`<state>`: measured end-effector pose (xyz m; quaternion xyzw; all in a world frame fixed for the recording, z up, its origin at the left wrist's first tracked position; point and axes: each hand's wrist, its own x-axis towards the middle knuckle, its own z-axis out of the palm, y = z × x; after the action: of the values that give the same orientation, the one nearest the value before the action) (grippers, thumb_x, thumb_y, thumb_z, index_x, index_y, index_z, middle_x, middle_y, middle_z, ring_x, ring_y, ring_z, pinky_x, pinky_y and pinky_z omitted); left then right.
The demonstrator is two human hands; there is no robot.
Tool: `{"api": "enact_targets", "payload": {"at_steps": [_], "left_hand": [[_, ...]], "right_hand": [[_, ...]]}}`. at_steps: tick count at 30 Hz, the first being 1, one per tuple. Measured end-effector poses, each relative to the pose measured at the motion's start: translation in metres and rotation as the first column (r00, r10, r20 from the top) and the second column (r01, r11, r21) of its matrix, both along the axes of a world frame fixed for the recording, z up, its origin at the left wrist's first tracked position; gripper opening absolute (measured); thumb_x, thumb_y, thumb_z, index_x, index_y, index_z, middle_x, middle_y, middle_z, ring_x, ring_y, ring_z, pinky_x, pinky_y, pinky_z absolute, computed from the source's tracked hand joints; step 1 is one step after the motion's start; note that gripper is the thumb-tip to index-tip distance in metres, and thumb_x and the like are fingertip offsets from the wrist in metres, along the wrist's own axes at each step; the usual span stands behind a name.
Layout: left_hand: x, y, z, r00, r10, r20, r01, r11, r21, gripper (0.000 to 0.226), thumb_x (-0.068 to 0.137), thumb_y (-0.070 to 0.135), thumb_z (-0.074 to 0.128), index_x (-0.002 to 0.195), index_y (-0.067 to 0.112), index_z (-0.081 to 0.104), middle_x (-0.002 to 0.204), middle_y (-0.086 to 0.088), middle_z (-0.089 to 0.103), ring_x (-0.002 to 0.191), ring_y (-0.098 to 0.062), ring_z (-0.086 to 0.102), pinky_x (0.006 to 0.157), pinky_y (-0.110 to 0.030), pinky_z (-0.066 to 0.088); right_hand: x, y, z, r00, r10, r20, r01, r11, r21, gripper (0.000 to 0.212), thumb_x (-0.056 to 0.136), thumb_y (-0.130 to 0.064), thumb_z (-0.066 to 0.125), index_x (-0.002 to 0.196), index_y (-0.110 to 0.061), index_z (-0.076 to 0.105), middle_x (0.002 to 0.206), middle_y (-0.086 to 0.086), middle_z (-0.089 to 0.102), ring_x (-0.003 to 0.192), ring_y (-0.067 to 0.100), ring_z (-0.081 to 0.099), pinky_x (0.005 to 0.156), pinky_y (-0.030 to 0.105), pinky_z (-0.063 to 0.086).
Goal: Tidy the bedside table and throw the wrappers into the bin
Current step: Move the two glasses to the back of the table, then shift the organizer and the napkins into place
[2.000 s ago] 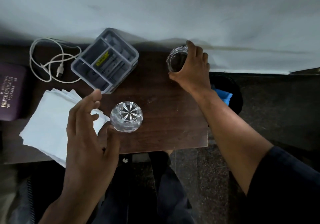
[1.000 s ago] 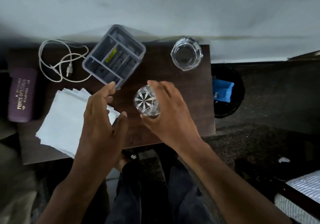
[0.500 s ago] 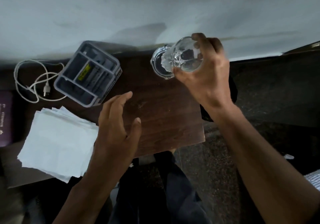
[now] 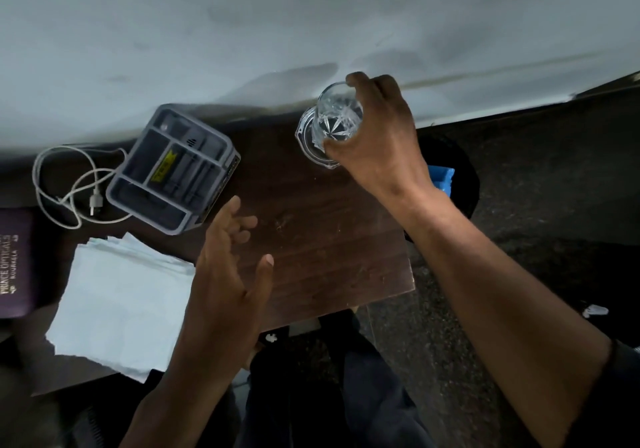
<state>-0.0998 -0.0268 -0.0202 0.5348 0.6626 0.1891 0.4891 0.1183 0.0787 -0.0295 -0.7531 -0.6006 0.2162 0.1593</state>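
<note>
My right hand (image 4: 379, 135) grips a cut-glass tumbler (image 4: 337, 118) at the far right corner of the dark wooden bedside table (image 4: 329, 239). The tumbler sits inside or just above a second, wider glass (image 4: 306, 146); I cannot tell whether they touch. My left hand (image 4: 225, 274) hovers open and empty over the table's middle. A black bin (image 4: 464, 177) stands on the floor to the right of the table, with a blue wrapper (image 4: 441, 177) in it, partly hidden by my right wrist.
A grey compartment tray (image 4: 173, 170) sits at the back of the table, a white cable (image 4: 69, 187) left of it. A stack of white tissues (image 4: 121, 298) lies at the front left. A purple spectacle case (image 4: 14, 264) is at the far left. A white wall runs behind.
My right hand left the first glass in the far right corner, picked up the cut-glass tumbler from the front and carried it back over that glass. My left hand stayed open.
</note>
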Motion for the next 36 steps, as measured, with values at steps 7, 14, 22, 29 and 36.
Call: {"api": "enact_targets", "payload": {"at_steps": [7, 14, 22, 29, 36], "left_hand": [[-0.025, -0.003, 0.003, 0.995, 0.101, 0.008, -0.100, 0.995, -0.021, 0.064, 0.093, 0.010, 0.063, 0.140, 0.047, 0.041, 0.129, 0.018, 0.060, 0.117, 0.001, 0.057, 0.082, 0.001, 0.040], [-0.061, -0.005, -0.001, 0.930, 0.363, 0.064, -0.358, 0.931, -0.073, 0.052, 0.094, 0.004, 0.059, 0.129, 0.041, 0.053, 0.120, 0.019, 0.066, 0.107, 0.006, 0.063, 0.075, -0.003, 0.045], [-0.077, 0.003, -0.010, 0.781, 0.573, 0.249, -0.483, 0.806, -0.341, 0.077, 0.081, 0.016, 0.062, 0.153, 0.025, 0.038, 0.139, 0.017, 0.055, 0.134, -0.005, 0.052, 0.107, -0.025, 0.045], [-0.089, 0.027, -0.014, 0.829, 0.447, 0.337, -0.331, 0.877, -0.348, 0.088, 0.071, 0.005, 0.053, 0.155, 0.028, 0.036, 0.138, 0.014, 0.065, 0.128, -0.006, 0.058, 0.111, -0.037, 0.044], [-0.095, 0.052, -0.022, 0.841, 0.433, 0.324, -0.316, 0.879, -0.356, 0.082, 0.084, -0.016, 0.044, 0.158, 0.016, 0.031, 0.106, 0.034, 0.070, 0.106, 0.016, 0.064, 0.088, -0.011, 0.049]], "right_hand": [[-0.014, 0.003, 0.018, 0.986, 0.072, 0.153, -0.053, 0.990, -0.127, 0.090, 0.081, -0.034, 0.084, 0.153, -0.011, 0.036, 0.147, 0.015, 0.043, 0.133, 0.034, 0.045, 0.105, 0.046, 0.049], [-0.087, -0.009, 0.042, 0.997, 0.058, -0.054, -0.043, 0.970, 0.238, 0.035, 0.090, -0.019, 0.066, 0.124, -0.009, 0.066, 0.123, 0.008, 0.060, 0.110, 0.015, 0.057, 0.088, 0.016, 0.044], [-0.143, 0.000, -0.012, 0.965, 0.126, -0.229, -0.166, 0.973, -0.161, 0.054, 0.093, -0.013, 0.065, 0.145, -0.009, 0.049, 0.138, 0.010, 0.058, 0.128, 0.023, 0.053, 0.093, 0.015, 0.034], [-0.131, -0.008, -0.032, 0.970, 0.005, -0.242, -0.048, 0.984, -0.172, 0.026, 0.102, -0.019, 0.056, 0.121, -0.010, 0.071, 0.107, 0.016, 0.072, 0.095, 0.031, 0.069, 0.084, 0.046, 0.057], [-0.123, -0.037, -0.039, 0.895, -0.227, -0.385, 0.187, 0.972, -0.141, 0.021, 0.103, -0.014, 0.058, 0.108, -0.001, 0.074, 0.096, 0.018, 0.066, 0.082, 0.029, 0.071, 0.077, 0.054, 0.062]]}}
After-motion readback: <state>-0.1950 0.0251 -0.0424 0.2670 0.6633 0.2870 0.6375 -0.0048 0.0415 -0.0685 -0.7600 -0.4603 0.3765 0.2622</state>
